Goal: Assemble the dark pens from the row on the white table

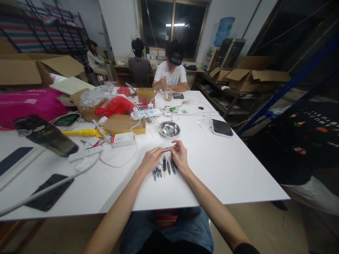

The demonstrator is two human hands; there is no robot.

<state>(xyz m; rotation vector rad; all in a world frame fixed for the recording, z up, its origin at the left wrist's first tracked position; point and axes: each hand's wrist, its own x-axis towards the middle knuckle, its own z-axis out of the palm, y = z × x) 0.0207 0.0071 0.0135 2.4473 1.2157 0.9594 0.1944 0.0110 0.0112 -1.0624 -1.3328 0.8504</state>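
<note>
Both hands meet over the white table (212, 165), just in front of a round metal bowl (169, 129) with small dark pieces in it. A thin dark part (166, 150) spans the gap between my fingertips. My left hand (152, 159) pinches its left end, and my right hand (179, 154) pinches its right end. Below the hands lie black pen-like parts (168, 167), a bundle of thin black rods with yellow ends (164, 164), and several short dark pieces (157, 173) at the left. What the held part is exactly is too small to tell.
At left are a black bottle (46, 135), a power strip (86, 153), cables, a small white-red box (123, 139) and a cardboard tray (127, 123). A black square device (221, 127) lies at right. A person in white (171, 76) sits across; another stands at right.
</note>
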